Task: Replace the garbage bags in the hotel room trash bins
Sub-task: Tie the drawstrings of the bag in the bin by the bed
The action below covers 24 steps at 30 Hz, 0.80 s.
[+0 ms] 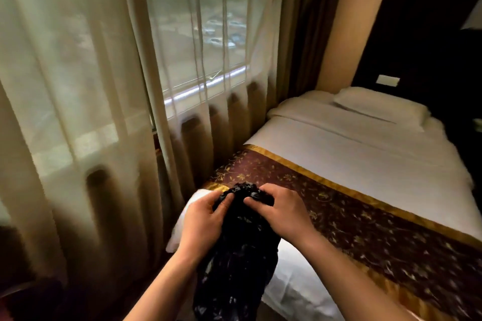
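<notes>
A crumpled black garbage bag (236,260) hangs in front of me over the near corner of the bed. My left hand (202,219) pinches its bunched top edge from the left. From the right, my right hand (280,210) pinches the same bunched edge, fingers curled into the plastic. The two hands are close together at the bag's top. No trash bin is in view.
A bed (365,148) with white sheets, a pillow (380,107) and a maroon-and-gold runner (378,224) fills the right. Sheer curtains (78,86) over a window stand at left, close to the bed's side. Dark furniture sits at the bottom left corner.
</notes>
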{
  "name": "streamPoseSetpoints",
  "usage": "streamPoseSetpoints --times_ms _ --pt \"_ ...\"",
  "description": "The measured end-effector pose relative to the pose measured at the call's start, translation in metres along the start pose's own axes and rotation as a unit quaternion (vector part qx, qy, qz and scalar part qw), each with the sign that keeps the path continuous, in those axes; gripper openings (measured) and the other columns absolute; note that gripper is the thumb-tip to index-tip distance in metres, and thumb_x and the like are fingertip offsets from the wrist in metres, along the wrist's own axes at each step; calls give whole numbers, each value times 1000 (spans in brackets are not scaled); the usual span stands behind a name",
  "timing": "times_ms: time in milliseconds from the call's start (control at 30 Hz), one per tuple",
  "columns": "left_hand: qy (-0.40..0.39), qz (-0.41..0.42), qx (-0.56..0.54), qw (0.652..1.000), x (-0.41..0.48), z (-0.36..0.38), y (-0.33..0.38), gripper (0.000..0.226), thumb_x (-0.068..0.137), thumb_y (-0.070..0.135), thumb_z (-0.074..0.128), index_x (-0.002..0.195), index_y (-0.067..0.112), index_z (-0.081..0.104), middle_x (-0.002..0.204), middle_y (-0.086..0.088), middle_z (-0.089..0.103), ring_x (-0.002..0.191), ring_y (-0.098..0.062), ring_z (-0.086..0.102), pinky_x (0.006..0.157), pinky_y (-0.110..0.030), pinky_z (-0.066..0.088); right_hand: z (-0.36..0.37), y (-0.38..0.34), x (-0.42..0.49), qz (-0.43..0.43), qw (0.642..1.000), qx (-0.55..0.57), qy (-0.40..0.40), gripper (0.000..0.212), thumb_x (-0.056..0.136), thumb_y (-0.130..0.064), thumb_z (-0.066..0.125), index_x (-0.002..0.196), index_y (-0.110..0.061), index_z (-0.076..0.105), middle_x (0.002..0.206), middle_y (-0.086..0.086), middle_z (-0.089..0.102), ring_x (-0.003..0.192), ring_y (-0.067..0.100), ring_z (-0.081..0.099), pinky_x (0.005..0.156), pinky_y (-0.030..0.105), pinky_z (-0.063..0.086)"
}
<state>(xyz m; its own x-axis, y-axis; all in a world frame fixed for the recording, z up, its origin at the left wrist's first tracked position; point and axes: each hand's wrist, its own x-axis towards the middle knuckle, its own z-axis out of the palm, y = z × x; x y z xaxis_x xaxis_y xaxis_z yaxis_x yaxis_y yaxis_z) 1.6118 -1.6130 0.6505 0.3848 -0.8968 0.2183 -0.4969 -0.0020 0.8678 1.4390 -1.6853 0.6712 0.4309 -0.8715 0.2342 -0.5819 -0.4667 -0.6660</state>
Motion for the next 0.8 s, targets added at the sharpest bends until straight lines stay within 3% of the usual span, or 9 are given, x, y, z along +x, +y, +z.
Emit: streamPoseSetpoints --times_ms 133,400,567,700,800 --pt "-70 49 -1 996 -19 9 32 17 94 31 65 81 23 72 70 14 70 68 -1 64 63 -23 48 -30 -7 -50 58 995 -49 68 31 83 -58 69 88 -27 69 78 -9 69 73 12 65 63 31 48" --pt "-216 130 -16 968 -65 48 84 23 94 37 62 82 19 68 71 3 70 66 -10 65 62 -43 52 -97 -8 -152 122 970 -153 142 36 82 -60 68 84 -24 68 76 -7 70 72 11 65 64 33 50" --pt "-266 185 -40 945 -99 82 128 23 94 38 62 80 20 68 70 7 69 66 -6 64 63 -41 53 -139 -7 -215 165 947 -182 207 38 81 -60 68 81 -22 66 71 -7 67 66 11 63 60 31 49" --pt "-308 229 -70 921 -129 111 167 28 94 41 61 85 16 69 75 1 71 71 -16 67 66 -45 54 -176 -7 -265 201 923 -197 263 40 81 -60 69 76 -22 60 68 -3 66 64 15 62 57 33 45" --pt "-321 269 -89 903 -154 131 201 24 94 38 60 75 25 66 69 11 68 64 -6 63 57 -32 49 -204 -10 -302 214 907 -203 299 40 81 -62 66 75 -23 60 68 -3 66 64 15 63 59 38 50"
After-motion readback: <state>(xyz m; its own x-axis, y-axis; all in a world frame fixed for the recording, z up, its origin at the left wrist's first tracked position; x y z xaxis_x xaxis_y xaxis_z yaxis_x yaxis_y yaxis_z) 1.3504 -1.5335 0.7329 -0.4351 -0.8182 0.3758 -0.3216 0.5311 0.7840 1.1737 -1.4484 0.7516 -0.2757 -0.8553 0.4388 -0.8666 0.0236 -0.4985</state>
